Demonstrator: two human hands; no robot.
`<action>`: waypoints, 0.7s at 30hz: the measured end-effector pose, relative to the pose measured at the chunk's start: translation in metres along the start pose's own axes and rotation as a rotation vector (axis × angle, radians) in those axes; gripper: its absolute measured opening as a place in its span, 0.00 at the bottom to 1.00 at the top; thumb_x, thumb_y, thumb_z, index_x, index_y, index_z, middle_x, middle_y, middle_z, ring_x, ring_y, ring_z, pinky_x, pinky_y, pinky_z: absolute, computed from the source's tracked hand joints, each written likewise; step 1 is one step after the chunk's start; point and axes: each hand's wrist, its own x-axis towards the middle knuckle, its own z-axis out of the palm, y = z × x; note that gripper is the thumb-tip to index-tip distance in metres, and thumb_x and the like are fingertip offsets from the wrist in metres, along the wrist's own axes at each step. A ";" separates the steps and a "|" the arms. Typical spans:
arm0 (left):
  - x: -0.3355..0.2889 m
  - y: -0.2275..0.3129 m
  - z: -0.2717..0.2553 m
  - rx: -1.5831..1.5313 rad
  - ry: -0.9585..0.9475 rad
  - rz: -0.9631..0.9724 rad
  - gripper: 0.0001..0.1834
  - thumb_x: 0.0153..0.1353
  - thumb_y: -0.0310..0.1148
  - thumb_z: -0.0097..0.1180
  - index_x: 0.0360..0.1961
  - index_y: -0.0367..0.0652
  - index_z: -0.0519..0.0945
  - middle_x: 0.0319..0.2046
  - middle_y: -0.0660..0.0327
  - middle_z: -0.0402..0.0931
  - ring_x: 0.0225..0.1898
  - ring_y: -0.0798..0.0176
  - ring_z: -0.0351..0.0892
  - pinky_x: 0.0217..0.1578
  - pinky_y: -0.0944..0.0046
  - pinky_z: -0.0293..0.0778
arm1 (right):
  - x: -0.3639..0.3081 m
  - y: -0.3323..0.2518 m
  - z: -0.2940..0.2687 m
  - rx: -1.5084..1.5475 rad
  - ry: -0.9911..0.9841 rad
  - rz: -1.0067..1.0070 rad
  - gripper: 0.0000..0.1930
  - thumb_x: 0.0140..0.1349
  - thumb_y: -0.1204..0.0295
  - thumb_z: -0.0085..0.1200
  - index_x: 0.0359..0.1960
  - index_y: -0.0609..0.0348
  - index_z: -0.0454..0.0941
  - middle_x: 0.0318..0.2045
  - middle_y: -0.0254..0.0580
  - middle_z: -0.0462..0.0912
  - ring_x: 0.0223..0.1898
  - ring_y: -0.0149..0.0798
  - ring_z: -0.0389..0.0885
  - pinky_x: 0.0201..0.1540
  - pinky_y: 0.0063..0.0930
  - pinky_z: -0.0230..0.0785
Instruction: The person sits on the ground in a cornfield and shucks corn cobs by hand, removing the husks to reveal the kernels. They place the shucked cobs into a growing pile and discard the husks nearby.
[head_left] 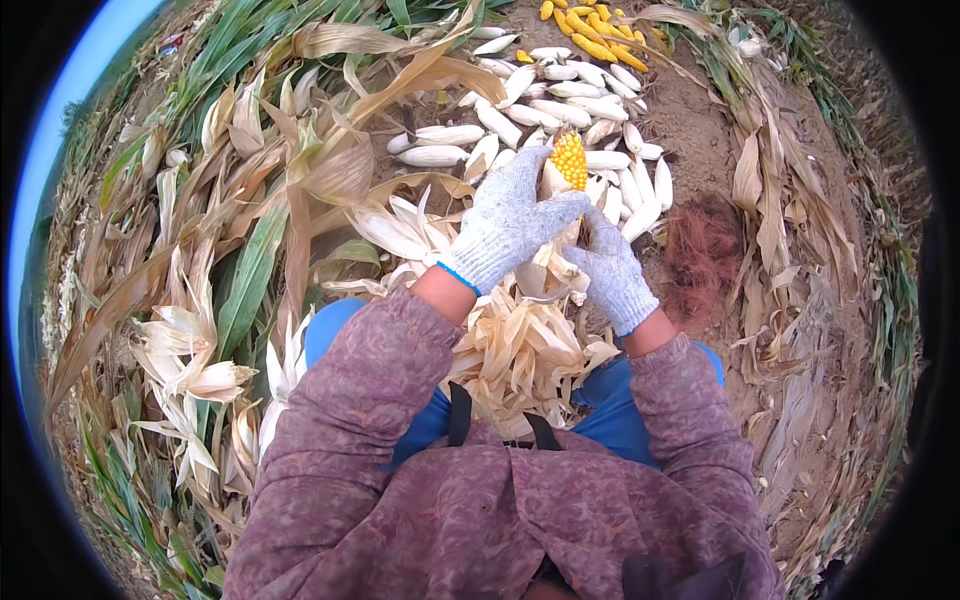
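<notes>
Both my hands wear white knit gloves and meet in front of me around one ear of corn point(570, 162), its yellow tip bare and pointing away. My left hand point(512, 218) wraps over the ear's left side, against its pale husk. On the right side, my right hand point(610, 270) is closed at the lower part of the ear, with its fingertips partly hidden; loose husk hangs under it. Just beyond lie many white husked ears point(570, 110) in a pile on the soil. Below my hands, dry peeled husks point(520, 350) are heaped between my knees.
Several yellow ears point(600, 35) lie past the white pile. A clump of reddish corn silk point(703, 245) rests on the soil at right. Dry and green corn stalks point(250, 270) cover the left side, with opened husks point(185, 350) among them. More dry leaves point(775, 190) lie at right.
</notes>
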 end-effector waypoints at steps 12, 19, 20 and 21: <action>-0.004 -0.018 0.015 -0.074 0.158 0.103 0.29 0.60 0.41 0.77 0.56 0.35 0.82 0.46 0.54 0.85 0.45 0.60 0.85 0.51 0.60 0.81 | -0.013 -0.022 -0.014 -0.088 0.035 0.012 0.38 0.60 0.53 0.67 0.67 0.65 0.73 0.52 0.63 0.86 0.54 0.57 0.87 0.58 0.44 0.78; -0.007 -0.007 0.018 -0.089 0.303 0.216 0.16 0.60 0.32 0.75 0.43 0.39 0.80 0.37 0.60 0.80 0.35 0.66 0.78 0.40 0.62 0.78 | -0.022 -0.034 -0.009 -0.027 -0.007 0.059 0.37 0.61 0.58 0.64 0.69 0.67 0.71 0.54 0.66 0.85 0.56 0.57 0.86 0.62 0.42 0.76; -0.007 -0.009 0.018 -0.118 0.310 0.241 0.14 0.61 0.30 0.74 0.41 0.40 0.80 0.35 0.61 0.79 0.34 0.66 0.77 0.39 0.62 0.77 | -0.022 -0.034 -0.008 -0.022 -0.003 0.056 0.37 0.61 0.59 0.64 0.68 0.67 0.71 0.53 0.66 0.85 0.55 0.57 0.86 0.61 0.42 0.76; -0.006 -0.010 0.017 -0.093 0.307 0.265 0.13 0.62 0.29 0.73 0.40 0.40 0.80 0.35 0.61 0.79 0.34 0.66 0.77 0.39 0.62 0.77 | -0.022 -0.036 -0.009 -0.013 -0.006 0.074 0.37 0.61 0.59 0.64 0.69 0.67 0.71 0.54 0.65 0.85 0.56 0.57 0.86 0.62 0.41 0.76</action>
